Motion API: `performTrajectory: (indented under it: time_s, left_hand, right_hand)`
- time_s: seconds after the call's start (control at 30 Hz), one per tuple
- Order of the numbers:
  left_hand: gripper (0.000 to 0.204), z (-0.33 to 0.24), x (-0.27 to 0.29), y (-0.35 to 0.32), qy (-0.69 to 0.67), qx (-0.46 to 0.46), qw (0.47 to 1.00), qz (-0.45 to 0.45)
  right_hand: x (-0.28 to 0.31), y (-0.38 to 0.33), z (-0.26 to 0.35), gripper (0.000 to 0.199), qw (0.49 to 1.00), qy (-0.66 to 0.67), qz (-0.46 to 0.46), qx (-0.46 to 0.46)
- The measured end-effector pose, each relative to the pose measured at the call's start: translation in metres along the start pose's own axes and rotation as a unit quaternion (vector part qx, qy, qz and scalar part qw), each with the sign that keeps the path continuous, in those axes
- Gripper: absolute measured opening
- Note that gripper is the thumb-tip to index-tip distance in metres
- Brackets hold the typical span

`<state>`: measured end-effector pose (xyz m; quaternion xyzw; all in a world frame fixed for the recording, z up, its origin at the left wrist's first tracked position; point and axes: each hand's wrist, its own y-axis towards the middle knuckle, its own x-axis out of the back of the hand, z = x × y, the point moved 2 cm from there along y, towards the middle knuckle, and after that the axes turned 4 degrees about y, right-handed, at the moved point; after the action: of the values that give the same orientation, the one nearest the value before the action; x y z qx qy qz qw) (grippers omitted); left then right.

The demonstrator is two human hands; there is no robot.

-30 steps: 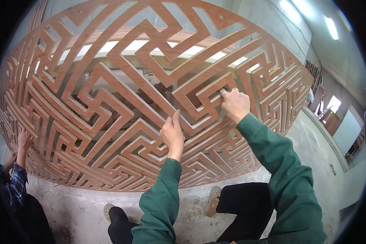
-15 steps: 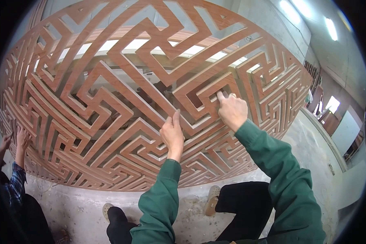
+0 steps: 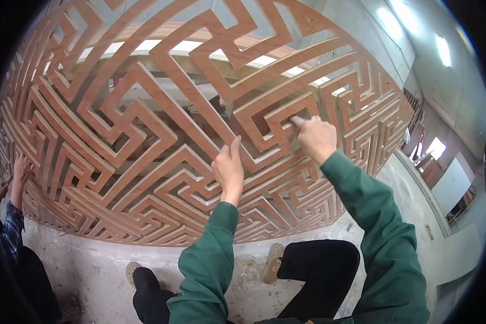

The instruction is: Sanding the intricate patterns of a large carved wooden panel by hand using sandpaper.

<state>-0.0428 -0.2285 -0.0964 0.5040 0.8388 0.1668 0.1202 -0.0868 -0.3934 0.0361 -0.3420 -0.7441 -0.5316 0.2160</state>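
Observation:
A large reddish-brown wooden lattice panel (image 3: 164, 97), cut in an angular maze pattern with pale edges, spans most of the view before me. My left hand (image 3: 228, 168) is closed on a slat near the panel's middle, one finger pointing up along it and the other fingers partly hidden. To its right, my right hand (image 3: 317, 139) reaches into a cut-out with the index finger against an inner edge. Its other fingers are curled, and anything under them is hidden. Both forearms wear green sleeves.
At the far left another person's hand (image 3: 22, 170) touches the panel, below it a plaid sleeve (image 3: 12, 224). Beneath lies a stained concrete floor (image 3: 108, 278), with my shoes near the panel's lower edge. A white board (image 3: 452, 186) leans at the right.
My right hand has shifted slightly right along the cut-out. My left hand stays at the same slat. The other person's hand has moved a little up and left.

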Motion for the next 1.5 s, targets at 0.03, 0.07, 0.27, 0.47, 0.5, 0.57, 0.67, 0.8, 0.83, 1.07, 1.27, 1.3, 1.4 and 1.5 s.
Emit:
performTrajectory:
  time_s: [0.03, 0.07, 0.27, 0.47, 0.5, 0.57, 0.67, 0.8, 0.83, 1.07, 1.27, 1.3, 1.4, 1.5]
  left_hand:
    - [0.044, -0.001, 0.001, -0.001, -0.006, 0.001, 1.0, 0.0]
    - [0.044, -0.001, 0.001, -0.001, -0.007, 0.003, 1.0, -0.001]
    - [0.044, 0.007, 0.001, -0.002, 0.018, 0.016, 1.0, -0.01]
    - [0.041, 0.0, 0.004, 0.001, 0.011, 0.007, 1.0, 0.007]
    - [0.041, -0.001, 0.002, 0.001, 0.018, 0.006, 1.0, 0.015]
    - [0.041, 0.002, 0.002, -0.003, 0.018, 0.016, 1.0, 0.006]
    - [0.042, 0.006, 0.001, -0.003, 0.021, 0.028, 0.999, 0.003]
    - [0.043, 0.0, 0.004, 0.001, 0.002, 0.01, 1.0, -0.001]
    - [0.043, 0.001, 0.003, 0.001, 0.022, 0.014, 1.0, 0.012]
    - [0.04, 0.003, 0.004, -0.001, 0.002, 0.012, 1.0, 0.009]
    - [0.04, -0.002, 0.002, -0.002, 0.024, -0.006, 1.0, 0.001]
    - [0.041, 0.002, 0.001, -0.003, 0.032, -0.007, 0.999, -0.012]
    - [0.042, 0.009, -0.002, -0.002, 0.018, -0.012, 0.999, -0.039]
    - [0.043, 0.002, 0.0, -0.002, -0.007, -0.007, 1.0, -0.029]
  right_hand:
    - [-0.001, 0.009, -0.003, 0.022, 1.0, -0.006, 0.015, -0.013]
    - [-0.004, 0.014, -0.004, 0.021, 0.999, -0.012, 0.027, -0.024]
    - [-0.012, -0.009, 0.034, 0.018, 0.999, -0.021, 0.032, -0.002]
    - [-0.009, 0.012, 0.006, 0.018, 0.998, -0.047, 0.012, -0.036]
    - [-0.012, 0.011, 0.01, 0.019, 0.997, -0.052, 0.017, -0.055]
    - [-0.015, 0.003, 0.022, 0.02, 0.999, -0.029, 0.025, -0.032]
    - [-0.009, -0.003, 0.024, 0.024, 0.999, -0.011, 0.052, -0.006]
    - [-0.004, 0.009, 0.01, 0.022, 0.999, -0.017, 0.027, -0.023]
    - [-0.007, 0.01, 0.01, 0.021, 0.998, -0.036, 0.011, -0.042]
    - [-0.004, 0.005, 0.008, 0.033, 0.998, -0.009, 0.049, -0.028]
    - [-0.008, 0.001, 0.003, 0.025, 0.999, -0.018, 0.029, -0.022]
    - [-0.006, -0.006, 0.013, 0.026, 0.999, -0.021, 0.046, 0.009]
    - [-0.017, -0.015, 0.021, 0.035, 0.999, -0.019, 0.016, 0.025]
    - [0.002, 0.008, 0.002, 0.022, 0.999, -0.016, 0.029, 0.001]
